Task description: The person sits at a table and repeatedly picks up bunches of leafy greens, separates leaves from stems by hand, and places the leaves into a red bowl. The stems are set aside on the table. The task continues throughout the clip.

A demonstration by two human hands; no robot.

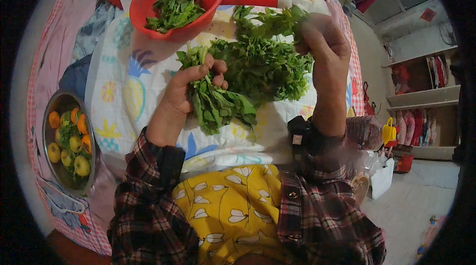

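Observation:
My left hand is closed around a bunch of leafy greens, whose stems poke up past the thumb and whose leaves hang to the lower right. Beyond it and to the right, a larger heap of greens lies on a white cloth with a pineapple print. At the heap's far right, my right hand pinches some sprigs of greens; its fingertips are blurred. A red plastic bowl with a long handle stands at the far left of the heap, with more picked greens in it.
On the left, a metal basin holds orange and yellow-green fruit and some greens. A yellow apron covers my lap. Shelves with hanging clothes and a white bag on the floor are at the right.

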